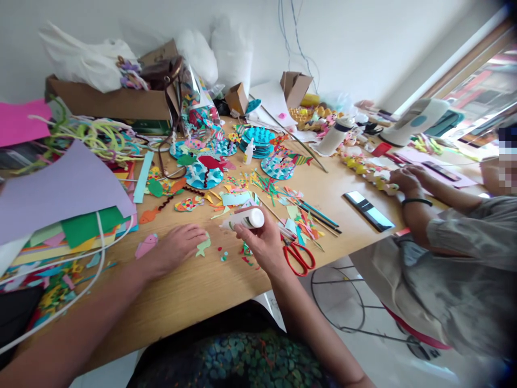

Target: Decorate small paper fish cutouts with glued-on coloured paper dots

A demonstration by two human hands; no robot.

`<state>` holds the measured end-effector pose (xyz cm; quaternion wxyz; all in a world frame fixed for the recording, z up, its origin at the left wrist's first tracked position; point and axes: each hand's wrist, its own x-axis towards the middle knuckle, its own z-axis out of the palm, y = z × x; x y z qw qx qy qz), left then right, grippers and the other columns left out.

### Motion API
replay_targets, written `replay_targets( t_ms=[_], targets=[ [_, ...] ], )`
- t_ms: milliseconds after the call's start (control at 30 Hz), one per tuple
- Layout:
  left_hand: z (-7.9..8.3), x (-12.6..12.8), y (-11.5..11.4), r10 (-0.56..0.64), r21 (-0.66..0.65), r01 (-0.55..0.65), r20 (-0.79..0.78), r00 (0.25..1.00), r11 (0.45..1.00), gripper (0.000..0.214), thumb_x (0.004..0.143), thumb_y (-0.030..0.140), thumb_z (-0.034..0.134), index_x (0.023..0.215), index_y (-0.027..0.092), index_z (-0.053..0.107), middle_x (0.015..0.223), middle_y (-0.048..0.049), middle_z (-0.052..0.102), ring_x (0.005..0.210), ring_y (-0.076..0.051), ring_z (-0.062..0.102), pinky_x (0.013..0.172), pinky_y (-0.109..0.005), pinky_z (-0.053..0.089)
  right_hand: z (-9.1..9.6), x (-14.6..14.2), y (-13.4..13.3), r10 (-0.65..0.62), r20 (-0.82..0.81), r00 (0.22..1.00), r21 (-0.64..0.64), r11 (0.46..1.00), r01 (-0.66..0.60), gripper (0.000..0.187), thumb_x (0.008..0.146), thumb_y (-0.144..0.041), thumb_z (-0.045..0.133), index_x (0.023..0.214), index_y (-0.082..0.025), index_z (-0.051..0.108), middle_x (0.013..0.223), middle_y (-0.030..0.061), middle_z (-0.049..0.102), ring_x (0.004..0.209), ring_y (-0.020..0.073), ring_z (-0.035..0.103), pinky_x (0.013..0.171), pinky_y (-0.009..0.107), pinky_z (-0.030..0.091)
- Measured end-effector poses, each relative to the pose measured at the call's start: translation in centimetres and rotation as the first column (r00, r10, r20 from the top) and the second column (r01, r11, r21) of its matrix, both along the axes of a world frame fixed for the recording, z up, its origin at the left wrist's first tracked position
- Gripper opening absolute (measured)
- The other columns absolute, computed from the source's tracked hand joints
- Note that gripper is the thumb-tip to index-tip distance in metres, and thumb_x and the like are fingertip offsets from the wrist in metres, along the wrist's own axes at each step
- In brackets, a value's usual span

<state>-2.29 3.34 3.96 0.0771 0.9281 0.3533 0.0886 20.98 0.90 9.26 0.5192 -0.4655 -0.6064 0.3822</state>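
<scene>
My right hand (264, 245) is wrapped around a white glue bottle (248, 217), tilted so its nozzle points left and its round base faces me. My left hand (180, 245) lies low on the table with its fingers stretched out, the tips at the edge of a light green paper fish (204, 245). Whether they press on the fish I cannot tell. Small red and teal paper dots (224, 256) lie just right of the fish. A pink paper fish (146, 246) rests left of my left hand. Red-handled scissors (298, 257) lie beside my right wrist.
Behind my hands are blue wave-patterned discs (204, 175) with paper fish, a small glue bottle (249, 152) and paper scraps (236, 198). Colored paper sheets (68, 188) and a white cable (100, 242) are at left. A phone (368, 211) and another person's hands (406, 182) are at right.
</scene>
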Motion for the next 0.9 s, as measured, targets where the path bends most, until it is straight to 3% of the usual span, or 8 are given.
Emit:
replay_targets(
  t_ms=[133, 233, 367, 467, 600, 700, 900],
  targets=[
    [-0.5, -0.3, 0.4, 0.019, 0.005, -0.019, -0.029, 0.999, 1.000, 0.031, 0.082, 0.019, 0.047, 0.112, 0.025, 0.054, 0.123, -0.0029, 0.055, 0.120, -0.020, 0.042, 0.098, -0.039, 0.035, 0.1, -0.2, 0.1, 0.017, -0.013, 1.000, -0.005, 1.000, -0.017, 0.030, 0.074, -0.038, 0.063, 0.097, -0.021, 0.053, 0.086, 0.0027, 0.057, 0.070, 0.0137, 0.052, 0.060, 0.027, 0.045],
    [-0.7, 0.3, -0.2, 0.056, 0.082, -0.051, -0.061, 0.997, 0.995, 0.031, 0.082, 0.020, 0.048, 0.112, 0.025, 0.054, 0.124, -0.0037, 0.055, 0.120, -0.022, 0.041, 0.098, -0.041, 0.034, 0.3, -0.3, 0.1, 0.031, -0.016, 0.999, -0.006, 0.999, -0.031, 0.029, 0.075, -0.037, 0.063, 0.096, -0.021, 0.053, 0.085, 0.0025, 0.058, 0.069, 0.0134, 0.052, 0.060, 0.027, 0.045],
    [-0.3, 1.5, -1.4, 0.200, 0.202, -0.180, -0.085, 0.976, 0.963, 0.028, 0.082, 0.025, 0.049, 0.109, 0.021, 0.056, 0.114, -0.0092, 0.060, 0.113, -0.027, 0.047, 0.094, -0.046, 0.036, 0.4, -0.5, 0.3, 0.035, -0.024, 0.999, 0.011, 0.999, -0.035, 0.027, 0.074, -0.036, 0.064, 0.093, -0.021, 0.052, 0.080, 0.0007, 0.057, 0.067, 0.0128, 0.052, 0.058, 0.026, 0.045],
    [0.4, 1.4, -1.6, 0.274, 0.196, -0.259, -0.053, 0.960, 0.946, 0.027, 0.082, 0.026, 0.047, 0.107, 0.020, 0.057, 0.106, -0.0111, 0.062, 0.106, -0.028, 0.051, 0.092, -0.049, 0.036, 0.5, -0.6, 0.4, 0.042, -0.022, 0.999, 0.017, 0.999, -0.042, 0.028, 0.074, -0.036, 0.064, 0.095, -0.021, 0.051, 0.081, 0.0005, 0.057, 0.067, 0.0129, 0.052, 0.058, 0.026, 0.044],
    [1.3, 0.3, -0.5, 0.067, -0.014, -0.067, 0.006, 0.998, 0.998, 0.041, 0.083, 0.012, 0.034, 0.118, 0.025, 0.052, 0.124, -0.0046, 0.055, 0.118, -0.021, 0.044, 0.095, -0.040, 0.036, 0.5, -0.5, 0.4, 0.038, 0.004, 0.999, 0.024, 0.999, -0.038, 0.030, 0.074, -0.038, 0.063, 0.096, -0.021, 0.053, 0.085, 0.0020, 0.058, 0.067, 0.0126, 0.052, 0.057, 0.026, 0.044],
    [1.3, -0.2, 0.5, -0.055, -0.107, 0.057, 0.021, 0.998, 0.993, 0.044, 0.084, 0.011, 0.033, 0.119, 0.031, 0.052, 0.123, 0.0013, 0.057, 0.119, -0.017, 0.044, 0.095, -0.034, 0.037, 0.3, -0.1, 0.3, 0.020, 0.021, 1.000, 0.023, 1.000, -0.020, 0.030, 0.074, -0.039, 0.063, 0.096, -0.020, 0.054, 0.087, 0.0025, 0.058, 0.069, 0.0127, 0.052, 0.057, 0.026, 0.044],
    [0.6, -0.1, 0.8, -0.025, -0.081, 0.027, 0.018, 1.000, 0.996, 0.034, 0.085, 0.018, 0.038, 0.110, 0.028, 0.058, 0.116, -0.0010, 0.061, 0.112, -0.019, 0.048, 0.095, -0.037, 0.035, 0.2, 0.4, -0.1, -0.006, 0.014, 1.000, 0.009, 1.000, 0.006, 0.031, 0.074, -0.038, 0.063, 0.098, -0.020, 0.053, 0.086, 0.0022, 0.058, 0.067, 0.0127, 0.052, 0.056, 0.026, 0.043]
  ],
)
